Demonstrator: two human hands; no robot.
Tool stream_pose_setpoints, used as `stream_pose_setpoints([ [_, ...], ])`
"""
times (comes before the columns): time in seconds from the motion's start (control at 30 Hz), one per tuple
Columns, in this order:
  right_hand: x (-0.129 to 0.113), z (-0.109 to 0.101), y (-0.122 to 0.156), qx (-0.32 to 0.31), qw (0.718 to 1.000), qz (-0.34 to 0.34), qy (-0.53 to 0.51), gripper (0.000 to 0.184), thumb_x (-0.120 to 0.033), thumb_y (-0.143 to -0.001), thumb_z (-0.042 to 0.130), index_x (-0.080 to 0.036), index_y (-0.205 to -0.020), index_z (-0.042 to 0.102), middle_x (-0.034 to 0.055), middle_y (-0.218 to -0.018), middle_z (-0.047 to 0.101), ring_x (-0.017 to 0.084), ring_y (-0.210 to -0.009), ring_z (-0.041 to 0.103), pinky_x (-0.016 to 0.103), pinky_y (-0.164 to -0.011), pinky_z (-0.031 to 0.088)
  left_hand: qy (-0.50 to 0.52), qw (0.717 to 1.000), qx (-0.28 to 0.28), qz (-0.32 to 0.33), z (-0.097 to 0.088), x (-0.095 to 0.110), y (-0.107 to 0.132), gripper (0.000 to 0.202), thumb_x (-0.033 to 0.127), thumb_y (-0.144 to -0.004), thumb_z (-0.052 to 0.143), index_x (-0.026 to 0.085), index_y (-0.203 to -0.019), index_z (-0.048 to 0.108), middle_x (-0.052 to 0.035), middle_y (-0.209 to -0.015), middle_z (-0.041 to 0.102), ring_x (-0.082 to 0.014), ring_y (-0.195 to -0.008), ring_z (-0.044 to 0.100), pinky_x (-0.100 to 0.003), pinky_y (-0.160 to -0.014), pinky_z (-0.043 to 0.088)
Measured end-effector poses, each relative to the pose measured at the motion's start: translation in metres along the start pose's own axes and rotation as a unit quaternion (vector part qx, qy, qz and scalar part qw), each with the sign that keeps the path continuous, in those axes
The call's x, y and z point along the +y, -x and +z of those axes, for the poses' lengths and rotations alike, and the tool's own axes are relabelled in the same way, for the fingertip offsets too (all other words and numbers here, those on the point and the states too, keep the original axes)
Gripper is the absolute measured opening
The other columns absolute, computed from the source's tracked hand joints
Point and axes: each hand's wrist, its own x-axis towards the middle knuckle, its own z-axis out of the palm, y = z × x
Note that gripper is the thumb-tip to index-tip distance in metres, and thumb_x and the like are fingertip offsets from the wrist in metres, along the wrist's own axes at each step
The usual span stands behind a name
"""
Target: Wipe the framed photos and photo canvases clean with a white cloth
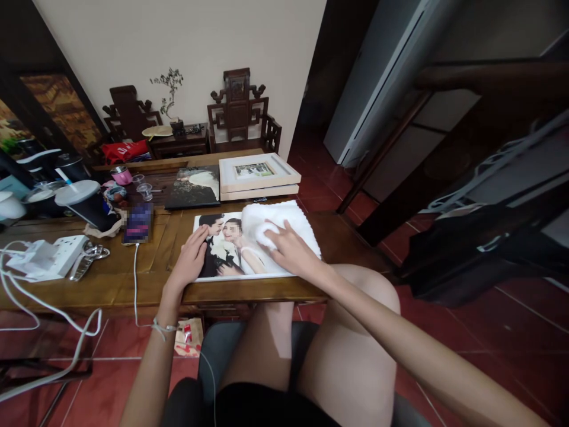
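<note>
A wedding photo panel (224, 249) lies flat on the wooden table (262, 290) in front of me. My left hand (194, 254) rests flat on its left edge, fingers stretched out. Bunched under the fingers of my right hand (291, 249) is part of a white towel (278, 214), pressed onto the picture's right half. The rest of the towel spreads over the panel's upper right and hides that part. Some of my right fingers are hidden by the hand and cloth.
Behind the panel lie a dark photo panel (193, 185) and stacked pale frames (260, 173). To the left are a phone (137, 224) on a white cable, a lidded black cup (86, 204), a power strip (62, 256) and a pink cup (120, 175).
</note>
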Motion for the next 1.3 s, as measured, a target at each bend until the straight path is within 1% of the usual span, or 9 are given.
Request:
stream_pose_setpoints([
  [0.1, -0.021, 0.005, -0.025, -0.006, 1.0, -0.003, 0.011, 0.032, -0.01, -0.086, 0.047, -0.009, -0.115, 0.062, 0.0233, -0.131, 0.06, 0.037, -0.141, 0.034, 0.064, -0.11, 0.023, 0.023, 0.999, 0.046, 0.015, -0.002, 0.005, 0.001, 0.045, 0.036, -0.098, 0.037, 0.017, -0.135, 0.055, -0.0105, -0.147, 0.05, -0.0215, -0.139, 0.042, -0.042, -0.119, 0.027],
  [0.23, -0.066, 0.012, -0.03, -0.057, 0.99, -0.127, -0.024, 0.04, -0.006, -0.081, 0.052, -0.016, -0.118, 0.063, 0.0142, -0.15, 0.046, 0.037, -0.144, 0.026, 0.068, -0.112, 0.017, 0.11, 0.98, 0.167, -0.002, -0.005, 0.009, 0.004, 0.049, 0.045, -0.1, 0.033, 0.017, -0.135, 0.054, -0.0106, -0.14, 0.057, -0.0215, -0.131, 0.052, -0.037, -0.113, 0.037],
  [0.33, -0.081, 0.01, -0.014, -0.092, 0.967, -0.23, -0.053, 0.04, -0.007, -0.079, 0.054, -0.016, -0.117, 0.063, 0.016, -0.141, 0.054, 0.032, -0.145, 0.028, 0.064, -0.115, 0.016, 0.152, 0.972, 0.179, -0.017, -0.006, 0.009, 0.004, 0.055, 0.05, -0.1, 0.03, 0.015, -0.135, 0.054, -0.0121, -0.139, 0.058, -0.0228, -0.129, 0.054, -0.037, -0.111, 0.039],
  [0.4, -0.078, 0.002, 0.002, -0.089, 0.959, -0.256, -0.078, 0.038, -0.008, -0.078, 0.053, -0.015, -0.114, 0.063, 0.0166, -0.135, 0.059, 0.027, -0.142, 0.035, 0.056, -0.117, 0.02, 0.131, 0.979, 0.154, -0.015, -0.005, 0.009, 0.003, 0.057, 0.051, -0.099, 0.03, 0.012, -0.132, 0.057, -0.013, -0.139, 0.058, -0.0236, -0.131, 0.052, -0.039, -0.114, 0.036],
  [0.57, -0.046, -0.023, 0.037, -0.087, 0.979, -0.15, -0.103, 0.032, -0.007, -0.078, 0.047, -0.019, -0.101, 0.065, 0.0074, -0.109, 0.072, 0.026, -0.117, 0.061, 0.042, -0.108, 0.037, 0.057, 0.997, 0.052, 0.0, 0.0, 0.01, 0.002, 0.053, 0.047, -0.097, 0.036, 0.014, -0.134, 0.057, -0.0102, -0.147, 0.05, -0.0221, -0.141, 0.04, -0.04, -0.119, 0.027],
  [0.7, -0.013, -0.021, 0.041, -0.045, 0.995, -0.053, -0.074, 0.029, -0.011, -0.084, 0.044, -0.021, -0.102, 0.065, 0.0054, -0.098, 0.072, 0.028, -0.112, 0.062, 0.04, -0.103, 0.039, 0.026, 0.999, 0.023, 0.036, -0.001, 0.008, 0.001, 0.05, 0.04, -0.094, 0.046, 0.013, -0.134, 0.057, -0.0133, -0.148, 0.047, -0.023, -0.141, 0.04, -0.043, -0.119, 0.027],
  [0.87, 0.001, -0.002, 0.008, 0.036, 0.997, 0.0, -0.065, 0.03, -0.005, -0.082, 0.042, -0.015, -0.101, 0.062, 0.0114, -0.104, 0.071, 0.03, -0.105, 0.063, 0.047, -0.106, 0.033, 0.022, 0.998, 0.04, 0.035, -0.002, 0.008, 0.001, 0.045, 0.036, -0.091, 0.05, 0.015, -0.13, 0.061, -0.0123, -0.145, 0.051, -0.0233, -0.138, 0.044, -0.043, -0.118, 0.03],
  [1.13, -0.053, 0.012, -0.1, 0.04, 0.992, -0.057, -0.103, 0.028, -0.023, -0.098, 0.038, -0.018, -0.113, 0.062, 0.0096, -0.115, 0.071, 0.025, -0.104, 0.065, 0.033, -0.095, 0.04, 0.023, 0.997, 0.072, 0.034, -0.003, 0.009, 0.001, 0.042, 0.039, -0.089, 0.056, 0.018, -0.125, 0.065, -0.0116, -0.136, 0.06, -0.026, -0.131, 0.053, -0.046, -0.114, 0.037],
  [1.3, -0.049, 0.02, -0.114, 0.027, 0.99, -0.082, -0.115, 0.028, -0.021, -0.097, 0.04, -0.019, -0.113, 0.063, 0.0078, -0.116, 0.071, 0.025, -0.104, 0.066, 0.039, -0.103, 0.036, 0.021, 0.996, 0.08, 0.023, -0.003, 0.01, 0.002, 0.041, 0.039, -0.088, 0.058, 0.017, -0.122, 0.066, -0.0122, -0.132, 0.064, -0.0265, -0.126, 0.057, -0.045, -0.112, 0.04],
])
